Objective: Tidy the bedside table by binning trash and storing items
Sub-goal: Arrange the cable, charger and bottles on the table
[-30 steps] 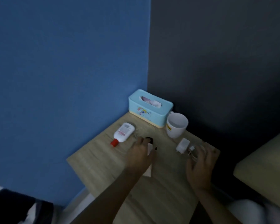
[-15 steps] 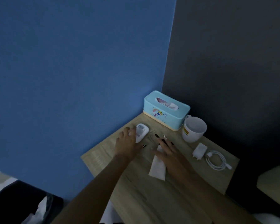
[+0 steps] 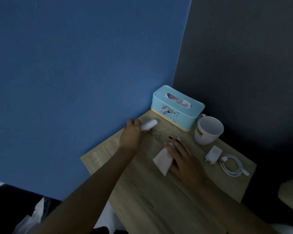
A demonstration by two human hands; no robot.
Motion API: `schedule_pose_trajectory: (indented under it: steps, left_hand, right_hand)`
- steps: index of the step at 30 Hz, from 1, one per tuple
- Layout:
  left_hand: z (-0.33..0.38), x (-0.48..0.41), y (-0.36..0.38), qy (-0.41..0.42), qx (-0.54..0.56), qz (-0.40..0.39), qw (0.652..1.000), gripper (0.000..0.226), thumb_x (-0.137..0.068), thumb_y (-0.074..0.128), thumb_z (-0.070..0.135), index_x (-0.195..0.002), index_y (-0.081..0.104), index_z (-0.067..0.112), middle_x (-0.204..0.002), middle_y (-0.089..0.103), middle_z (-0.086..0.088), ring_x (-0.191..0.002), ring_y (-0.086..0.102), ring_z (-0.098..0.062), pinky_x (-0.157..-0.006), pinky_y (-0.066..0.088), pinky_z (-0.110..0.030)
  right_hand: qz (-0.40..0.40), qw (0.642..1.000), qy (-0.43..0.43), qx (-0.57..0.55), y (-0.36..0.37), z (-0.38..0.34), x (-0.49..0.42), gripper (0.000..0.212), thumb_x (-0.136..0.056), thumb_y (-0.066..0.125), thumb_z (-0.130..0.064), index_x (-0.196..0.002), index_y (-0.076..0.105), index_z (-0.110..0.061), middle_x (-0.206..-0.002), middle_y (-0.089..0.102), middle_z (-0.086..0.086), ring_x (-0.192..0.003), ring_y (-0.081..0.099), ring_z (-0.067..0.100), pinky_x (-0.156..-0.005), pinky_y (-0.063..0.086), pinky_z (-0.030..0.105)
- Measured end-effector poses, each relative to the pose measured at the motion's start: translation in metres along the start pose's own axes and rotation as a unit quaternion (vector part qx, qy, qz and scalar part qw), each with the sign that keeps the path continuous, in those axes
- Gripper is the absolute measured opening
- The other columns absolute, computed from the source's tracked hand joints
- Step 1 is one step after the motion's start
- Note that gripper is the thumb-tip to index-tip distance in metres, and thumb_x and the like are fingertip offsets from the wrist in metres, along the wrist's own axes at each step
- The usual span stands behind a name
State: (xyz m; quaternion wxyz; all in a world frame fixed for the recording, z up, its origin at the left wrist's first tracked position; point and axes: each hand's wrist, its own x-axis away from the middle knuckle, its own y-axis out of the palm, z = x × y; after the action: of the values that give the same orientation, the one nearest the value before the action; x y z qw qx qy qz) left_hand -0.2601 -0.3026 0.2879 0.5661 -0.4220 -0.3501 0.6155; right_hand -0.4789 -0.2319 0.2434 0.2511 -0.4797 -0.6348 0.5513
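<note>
The bedside table (image 3: pixel 159 196) is a light wood top set into the corner where a blue wall meets a dark grey one, and both your hands are over it. Your left hand (image 3: pixel 131 135) is closed around a small white bottle (image 3: pixel 149 124), which sticks out past your fingers toward the tissue box (image 3: pixel 177 108); whether the bottle is clear of the wood or touching it cannot be told in this dim light. Your right hand (image 3: pixel 183 157) lies flat and spread on a white folded tissue (image 3: pixel 162 160) near the middle of the table, fingers extended rather than curled around it. The tissue box, pale blue with a cartoon print and a tissue showing in its slot, sits at the back corner against the walls. Just beside it, to the right, stands a white mug (image 3: pixel 208 130), upright. Nearer the right edge lie a white charger plug (image 3: pixel 213 154) and, just beside it, a coiled white cable (image 3: pixel 232 165).
</note>
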Motion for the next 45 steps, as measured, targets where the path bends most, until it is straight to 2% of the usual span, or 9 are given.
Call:
schedule_pose_trajectory:
  steps: [6,10,15,21,28,33,36,42,45]
  left_hand:
    - [0.016,-0.033,-0.033,0.062,0.071,-0.036,0.995,0.019,-0.084,0.062,0.011,-0.101,0.066,0.005,-0.103,0.064,-0.017,-0.096,0.06,-0.032,-0.079,0.043,-0.033]
    - [0.022,-0.052,-0.038,0.063,0.159,-0.037,0.984,0.027,-0.073,0.074,0.011,-0.1,0.069,0.014,-0.098,0.072,-0.011,-0.093,0.066,-0.026,-0.083,0.051,-0.034]
    - [0.025,-0.067,-0.024,0.083,0.209,-0.042,0.973,0.027,-0.073,0.076,0.02,-0.099,0.068,0.018,-0.095,0.073,-0.005,-0.088,0.067,-0.022,-0.079,0.055,-0.035]
    - [0.019,-0.065,0.002,0.084,0.238,-0.063,0.966,0.054,-0.067,0.083,0.021,-0.114,0.058,0.015,-0.113,0.067,-0.006,-0.101,0.063,-0.021,-0.086,0.052,-0.031]
    - [-0.009,-0.063,0.025,0.047,0.268,-0.109,0.956,0.05,-0.076,0.074,0.01,-0.122,0.055,0.012,-0.114,0.068,-0.004,-0.088,0.057,-0.006,-0.063,0.038,-0.004]
    - [-0.023,-0.087,0.028,0.058,0.3,-0.168,0.937,0.045,-0.075,0.073,0.001,-0.115,0.058,0.01,-0.108,0.068,-0.005,-0.093,0.062,-0.008,-0.081,0.05,-0.019]
    - [-0.028,-0.104,0.027,0.08,0.335,-0.208,0.916,0.041,-0.073,0.071,-0.01,-0.108,0.06,0.011,-0.101,0.068,-0.007,-0.079,0.063,0.007,-0.075,0.051,-0.012]
    - [-0.029,-0.115,0.029,0.046,0.386,-0.264,0.883,0.046,-0.075,0.062,-0.016,-0.107,0.06,0.017,-0.099,0.067,0.004,-0.09,0.061,-0.001,-0.074,0.053,-0.013]
    - [-0.023,-0.114,0.028,0.031,0.405,-0.262,0.875,0.04,-0.082,0.059,-0.009,-0.117,0.059,0.01,-0.102,0.064,0.001,-0.084,0.06,0.0,-0.063,0.05,-0.004]
  right_hand:
    - [0.094,0.956,0.137,-0.24,-0.008,-0.013,-0.03,0.054,-0.086,0.055,-0.029,-0.138,0.04,-0.024,-0.141,0.047,-0.003,-0.13,0.043,0.01,-0.104,0.04,0.03]
    - [0.155,0.889,0.21,-0.377,-0.008,-0.011,-0.059,0.032,-0.084,0.062,-0.013,-0.103,0.047,-0.034,-0.11,0.063,-0.006,-0.105,0.06,0.008,-0.091,0.051,0.042]
    - [0.184,0.845,0.259,-0.431,0.0,-0.005,-0.08,0.027,-0.093,0.055,-0.011,-0.116,0.049,-0.024,-0.128,0.059,0.002,-0.12,0.056,0.015,-0.091,0.052,0.029]
    - [0.229,0.83,0.277,-0.427,0.017,-0.006,-0.078,0.024,-0.095,0.052,-0.013,-0.117,0.048,-0.023,-0.128,0.058,0.002,-0.119,0.054,0.012,-0.08,0.047,0.009]
    - [0.252,0.852,0.279,-0.364,0.025,-0.004,-0.08,0.03,-0.091,0.058,-0.014,-0.12,0.052,-0.018,-0.124,0.055,0.001,-0.114,0.056,0.013,-0.092,0.048,0.025]
    - [0.232,0.858,0.273,-0.369,0.024,0.001,-0.08,0.033,-0.092,0.055,-0.013,-0.124,0.051,-0.018,-0.125,0.057,0.001,-0.114,0.054,0.007,-0.095,0.046,0.026]
    - [0.212,0.854,0.273,-0.388,0.023,0.004,-0.083,0.035,-0.093,0.054,-0.013,-0.126,0.05,-0.021,-0.125,0.058,-0.005,-0.111,0.054,-0.003,-0.094,0.045,0.021]
    - [0.206,0.861,0.251,-0.392,0.022,0.003,-0.086,0.044,-0.094,0.051,-0.009,-0.132,0.045,-0.03,-0.12,0.051,-0.032,-0.113,0.049,-0.016,-0.09,0.041,0.006]
    - [0.225,0.864,0.245,-0.378,0.025,0.002,-0.085,0.048,-0.094,0.05,-0.007,-0.138,0.043,-0.024,-0.131,0.051,-0.021,-0.121,0.046,-0.012,-0.099,0.038,0.006]
